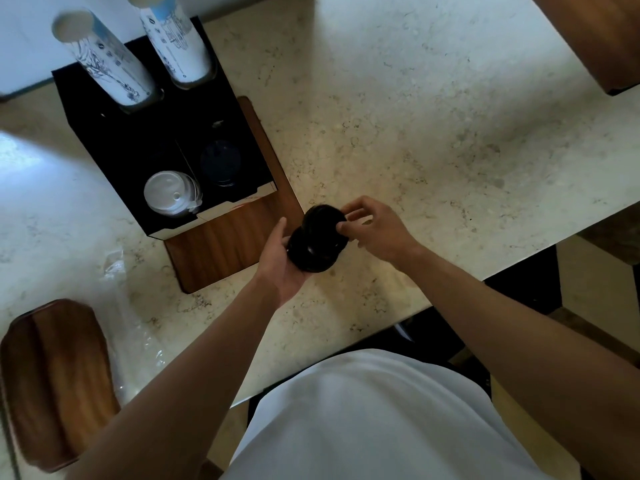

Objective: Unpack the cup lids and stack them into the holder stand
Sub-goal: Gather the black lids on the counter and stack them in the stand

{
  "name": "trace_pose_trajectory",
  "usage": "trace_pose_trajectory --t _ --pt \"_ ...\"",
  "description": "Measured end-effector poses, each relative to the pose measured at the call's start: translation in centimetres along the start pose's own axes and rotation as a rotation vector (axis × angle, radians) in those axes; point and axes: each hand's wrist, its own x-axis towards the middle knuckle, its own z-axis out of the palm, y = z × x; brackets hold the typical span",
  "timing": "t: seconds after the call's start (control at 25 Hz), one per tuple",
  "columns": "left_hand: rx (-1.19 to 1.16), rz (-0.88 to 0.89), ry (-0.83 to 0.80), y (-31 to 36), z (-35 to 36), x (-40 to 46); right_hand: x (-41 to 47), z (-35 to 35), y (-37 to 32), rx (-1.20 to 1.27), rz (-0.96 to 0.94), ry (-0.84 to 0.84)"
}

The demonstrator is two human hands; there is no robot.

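A stack of black cup lids (pixel 317 242) is held over the marble counter, just right of the holder stand. My left hand (pixel 282 263) cups the stack from below and the left. My right hand (pixel 372 228) pinches the top black lid at its right rim. The black holder stand (pixel 114 133) sits on a wooden board (pixel 228 244). Its front left slot holds white lids (pixel 171 194), and its front right slot holds a few dark lids (pixel 220 164) deep inside.
Two tall stacks of paper cups (pixel 104 60) (pixel 176 39) stand in the holder's rear slots. Crumpled clear plastic wrap (pixel 128 306) lies on the counter at the left, beside a wooden tray (pixel 52 379). The counter edge runs diagonally at the lower right.
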Motion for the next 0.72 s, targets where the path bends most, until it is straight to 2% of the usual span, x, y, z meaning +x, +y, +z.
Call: trace_pose_trajectory --t 0.12,0.32,0.72 --pt "0.013 0.021 -0.022 0.1 -0.6 -0.5 -0.7 2.4 -0.5 -0.165 -0.023 -0.037" --pt "0.117 0.104 -0.042 -0.1 -2.2 -1.1 -0.8 3.9 -1.2 -0.213 -0.152 -0.074" --pt "0.06 0.166 -0.064 0.0 -5.8 -3.9 -1.1 5.9 -2.3 -0.052 -0.104 -0.261"
